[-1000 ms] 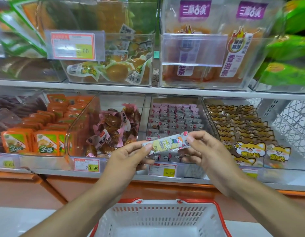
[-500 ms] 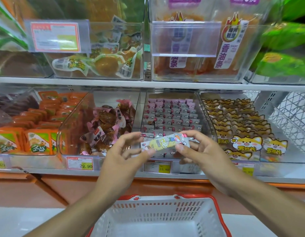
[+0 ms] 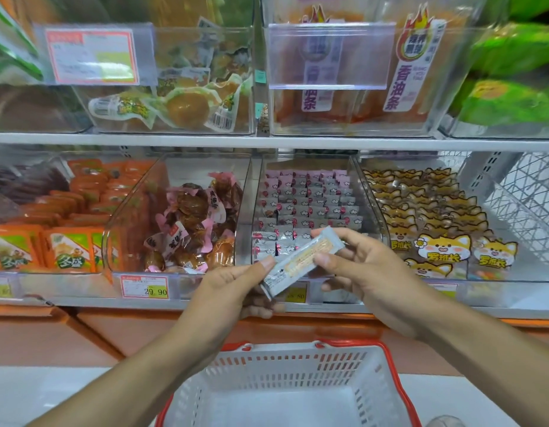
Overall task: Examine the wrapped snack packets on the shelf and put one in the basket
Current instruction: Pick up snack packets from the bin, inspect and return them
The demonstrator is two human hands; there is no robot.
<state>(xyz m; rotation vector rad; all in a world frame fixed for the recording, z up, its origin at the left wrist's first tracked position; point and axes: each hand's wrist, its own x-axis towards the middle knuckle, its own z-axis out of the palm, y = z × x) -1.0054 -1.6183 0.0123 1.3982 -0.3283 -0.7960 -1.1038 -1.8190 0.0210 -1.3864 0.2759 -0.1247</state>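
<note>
A long wrapped snack packet, pale grey with a yellowish window, is held slanted in front of the lower shelf. My left hand pinches its lower left end. My right hand pinches its upper right end between thumb and fingers. Behind it stands a clear bin of small pink and white packets. A white basket with a red rim sits below my hands with nothing inside.
Clear bins line the lower shelf: orange packs at left, brown pink-wrapped snacks, and yellow cat-print packets at right. The upper shelf carries more bins. Price tags run along the shelf front.
The packet has been turned over: its colourful printed face is gone and the grey back with a window now faces me. It also tilted, left end lower. Both hands kept hold.
</note>
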